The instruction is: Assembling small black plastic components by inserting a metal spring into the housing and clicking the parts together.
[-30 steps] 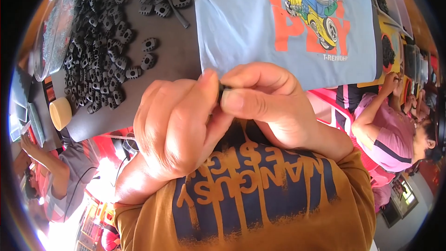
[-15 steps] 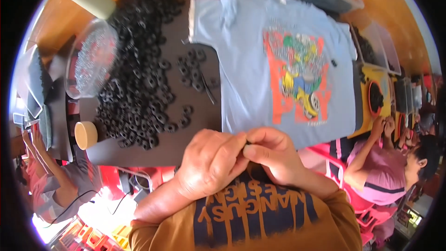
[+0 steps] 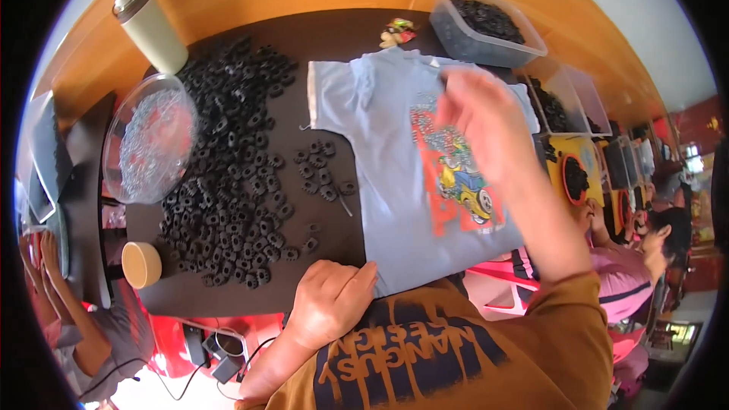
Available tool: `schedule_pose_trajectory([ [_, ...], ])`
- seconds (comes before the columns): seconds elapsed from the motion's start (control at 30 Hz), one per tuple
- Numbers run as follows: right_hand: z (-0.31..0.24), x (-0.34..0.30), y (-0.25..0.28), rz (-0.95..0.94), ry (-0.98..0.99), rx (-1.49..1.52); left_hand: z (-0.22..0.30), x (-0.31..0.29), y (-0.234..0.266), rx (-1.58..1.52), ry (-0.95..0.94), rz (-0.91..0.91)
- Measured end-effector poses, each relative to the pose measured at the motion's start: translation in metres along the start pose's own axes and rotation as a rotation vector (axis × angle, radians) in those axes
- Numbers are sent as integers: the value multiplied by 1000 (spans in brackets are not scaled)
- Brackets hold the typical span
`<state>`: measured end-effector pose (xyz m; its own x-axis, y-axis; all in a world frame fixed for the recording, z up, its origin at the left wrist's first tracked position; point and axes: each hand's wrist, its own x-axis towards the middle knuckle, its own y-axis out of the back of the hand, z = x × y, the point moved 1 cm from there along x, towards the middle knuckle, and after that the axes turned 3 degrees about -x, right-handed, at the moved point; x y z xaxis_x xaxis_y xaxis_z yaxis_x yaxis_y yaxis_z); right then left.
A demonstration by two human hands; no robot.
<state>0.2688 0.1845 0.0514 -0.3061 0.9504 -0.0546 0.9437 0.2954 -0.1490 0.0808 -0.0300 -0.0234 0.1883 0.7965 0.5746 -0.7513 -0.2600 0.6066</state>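
The blurred right hand [image 3: 482,121], its grip impossible to tell, could ruck the light-blue fabric T-shirt [image 3: 387,175] beneath by brushing low, while the curled left hand [image 3: 330,300], any hold hidden, rests by the shirt's near-left corner, small black plastic pieces [image 3: 213,216] lie left of it, and orange-red lettering [image 3: 438,220] marks its front.

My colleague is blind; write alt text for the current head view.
A blurred right hand is over a blue fabric T-shirt, the left hand by its near edge; small, black, notched parts lie heaped at left.
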Motion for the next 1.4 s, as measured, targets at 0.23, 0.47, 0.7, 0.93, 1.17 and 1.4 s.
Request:
schedule_pose_trajectory([
  [0.23,-56,137,78,354,72,-84,3,7,2,-8,-10,19],
  [0.47,-15,82,46,205,325,-560,-1,-4,0,-33,36,9],
  [0.7,53,-81,-18,-227,336,-991,-5,-9,-2,39,-9,-81],
  [0.93,82,-107,-28,-274,585,-1164,-11,-5,-3,-34,-12,-151],
  [1.17,85,-105,-36,-211,590,-1224,-15,-6,-2,-181,-46,-184],
  [1.4,85,-106,-42,-201,590,-1259,-13,-5,-2,-61,84,-171],
])
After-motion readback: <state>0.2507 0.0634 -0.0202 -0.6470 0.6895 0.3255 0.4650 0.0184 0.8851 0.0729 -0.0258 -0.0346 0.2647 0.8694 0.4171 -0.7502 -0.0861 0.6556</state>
